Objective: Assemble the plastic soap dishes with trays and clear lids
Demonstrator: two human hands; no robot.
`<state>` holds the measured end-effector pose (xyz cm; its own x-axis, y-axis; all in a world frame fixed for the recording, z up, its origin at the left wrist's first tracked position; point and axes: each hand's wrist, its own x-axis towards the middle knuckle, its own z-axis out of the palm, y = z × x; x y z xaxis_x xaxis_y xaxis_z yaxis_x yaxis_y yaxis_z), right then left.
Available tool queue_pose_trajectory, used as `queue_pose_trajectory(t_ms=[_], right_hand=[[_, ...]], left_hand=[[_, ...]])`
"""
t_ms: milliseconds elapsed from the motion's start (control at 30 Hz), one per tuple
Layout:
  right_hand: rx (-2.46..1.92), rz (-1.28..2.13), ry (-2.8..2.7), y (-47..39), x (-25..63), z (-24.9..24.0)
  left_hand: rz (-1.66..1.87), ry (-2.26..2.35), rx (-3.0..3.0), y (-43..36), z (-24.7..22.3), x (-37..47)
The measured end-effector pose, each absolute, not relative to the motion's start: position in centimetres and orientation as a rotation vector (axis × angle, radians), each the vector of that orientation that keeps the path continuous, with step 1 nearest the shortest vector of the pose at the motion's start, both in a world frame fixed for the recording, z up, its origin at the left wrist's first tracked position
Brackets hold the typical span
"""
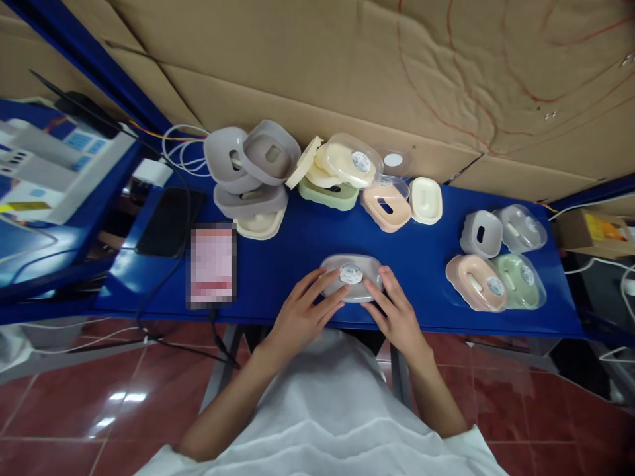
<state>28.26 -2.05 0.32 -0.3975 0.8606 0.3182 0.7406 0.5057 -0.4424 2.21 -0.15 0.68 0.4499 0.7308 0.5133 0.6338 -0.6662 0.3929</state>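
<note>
A grey soap box with a clear lid (363,289) lies on the blue table in front of me, a round printed sticker (351,274) on top. My left hand (308,305) grips its left side, fingers spread over the lid and reaching the sticker. Holding the right end is my right hand (395,311), its fingertips on the lid's edge and near side. The underside of the box is hidden.
Grey box shells (272,152) are piled at the back left. Cream pieces (342,165), a green shell (328,196), a peach shell (385,206) and a cream tray (425,200) stand behind the box. Lidded boxes (477,284) sit right; a pixelated item (211,264) lies left.
</note>
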Motion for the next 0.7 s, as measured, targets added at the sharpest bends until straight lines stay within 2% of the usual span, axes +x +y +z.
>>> queue_pose_trajectory(t_ms=[200, 367, 700], right_hand=[[-1.288, 0.388, -2.221, -1.6, 29.0, 0.6], [-1.290, 0.293, -2.290, -1.9, 29.1, 0.9], [-1.259, 0.326, -2.359, -1.0, 28.7, 1.1]], left_hand=[[1.068, 1.203, 2.486, 0.0, 0.8, 2.2], [1.104, 1.179, 2.444, 0.0, 0.7, 1.9], [1.106, 1.201, 2.477, -0.4, -0.3, 1.1]])
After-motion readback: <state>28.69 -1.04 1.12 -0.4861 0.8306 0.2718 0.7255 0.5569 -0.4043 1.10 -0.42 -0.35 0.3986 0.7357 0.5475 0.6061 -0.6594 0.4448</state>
